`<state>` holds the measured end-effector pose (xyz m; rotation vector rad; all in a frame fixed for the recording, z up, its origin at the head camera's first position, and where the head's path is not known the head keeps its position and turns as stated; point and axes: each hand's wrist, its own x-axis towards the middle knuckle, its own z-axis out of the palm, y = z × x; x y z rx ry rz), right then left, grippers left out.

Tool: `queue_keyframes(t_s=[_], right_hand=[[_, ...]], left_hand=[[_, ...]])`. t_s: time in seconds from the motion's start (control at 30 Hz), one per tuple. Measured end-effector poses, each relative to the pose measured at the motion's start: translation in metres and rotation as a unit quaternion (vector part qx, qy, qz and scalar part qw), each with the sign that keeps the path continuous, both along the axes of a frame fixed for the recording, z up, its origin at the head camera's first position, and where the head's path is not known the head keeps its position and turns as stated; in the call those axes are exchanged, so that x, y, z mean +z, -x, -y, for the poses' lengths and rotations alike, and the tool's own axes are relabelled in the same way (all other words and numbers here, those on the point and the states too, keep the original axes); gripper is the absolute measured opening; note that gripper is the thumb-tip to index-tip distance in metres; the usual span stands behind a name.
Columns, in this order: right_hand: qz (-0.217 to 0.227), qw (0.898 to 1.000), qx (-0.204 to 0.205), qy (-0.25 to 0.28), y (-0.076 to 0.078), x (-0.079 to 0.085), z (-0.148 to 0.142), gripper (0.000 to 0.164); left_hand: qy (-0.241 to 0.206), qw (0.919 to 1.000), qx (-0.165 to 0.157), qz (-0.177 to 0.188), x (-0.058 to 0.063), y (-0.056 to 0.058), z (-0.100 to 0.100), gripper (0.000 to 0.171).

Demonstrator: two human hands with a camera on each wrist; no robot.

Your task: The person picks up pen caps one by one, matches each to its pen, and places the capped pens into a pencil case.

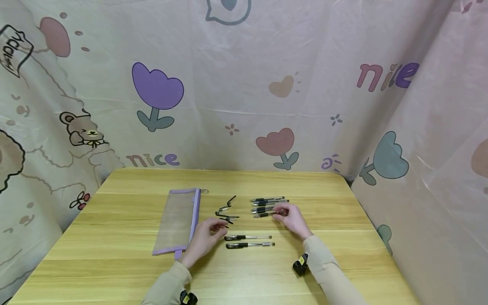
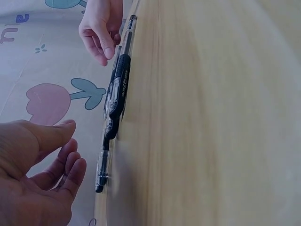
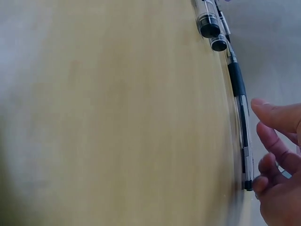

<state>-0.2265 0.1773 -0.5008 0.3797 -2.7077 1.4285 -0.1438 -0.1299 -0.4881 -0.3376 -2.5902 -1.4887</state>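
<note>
My left hand [image 1: 206, 237] hovers by several loose black-and-clear pen caps [image 1: 227, 217], its fingers loosely bent and nothing between thumb and fingertips in the left wrist view. On the right, several uncapped black gel pens [image 1: 263, 204] lie roughly side by side, tips to the left. My right hand [image 1: 292, 219] is at the rear end of the nearest uncapped pen [image 3: 237, 80]; thumb and fingers are parted beside its barrel. Two capped gel pens [image 1: 244, 245] lie parallel in front, between the hands.
A mesh zip pouch [image 1: 177, 220] with purple edging lies flat left of the caps, partly behind the left hand. The wooden table [image 1: 114, 237] ends at a patterned cloth [image 1: 213, 140] hanging behind it and along the sides.
</note>
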Motion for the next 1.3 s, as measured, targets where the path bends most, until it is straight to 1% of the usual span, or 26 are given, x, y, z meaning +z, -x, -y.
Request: queue_keyframes(t_s=[0.1, 0.3, 0.37, 0.5, 0.83, 1.07, 1.3], right_hand=[[0.004, 1.0, -0.004, -0.006, 0.0015, -0.0008, 0.0007, 0.02], [-0.005, 1.0, -0.001, -0.024, 0.0036, -0.0014, 0.0022, 0.014], [-0.002, 1.0, 0.0, -0.028, 0.0041, -0.0012, 0.0024, 0.013], [0.002, 0.999, -0.003, -0.034, 0.0049, -0.0014, 0.0031, 0.013], [-0.003, 0.999, -0.003, -0.047, 0.0079, -0.0038, 0.0035, 0.012], [-0.002, 0.998, -0.017, -0.056, 0.0072, -0.0019, 0.0061, 0.016], [0.004, 0.998, -0.026, -0.065, 0.0075, -0.0012, 0.0077, 0.015]], left_hand=[[0.001, 1.0, -0.001, 0.001, 0.0002, -0.0006, 0.0001, 0.021], [0.002, 1.0, -0.002, 0.003, 0.0002, -0.0018, -0.0002, 0.021], [0.003, 1.0, -0.001, 0.003, -0.0001, -0.0019, -0.0005, 0.021], [0.004, 1.0, -0.001, 0.006, -0.0014, -0.0019, -0.0006, 0.022], [0.002, 0.9999, -0.005, 0.01, -0.0028, -0.0017, 0.0003, 0.022], [0.002, 0.9999, -0.012, 0.003, -0.0038, -0.002, 0.0014, 0.022], [-0.001, 0.9999, -0.012, 0.004, -0.0039, -0.0022, 0.002, 0.023]])
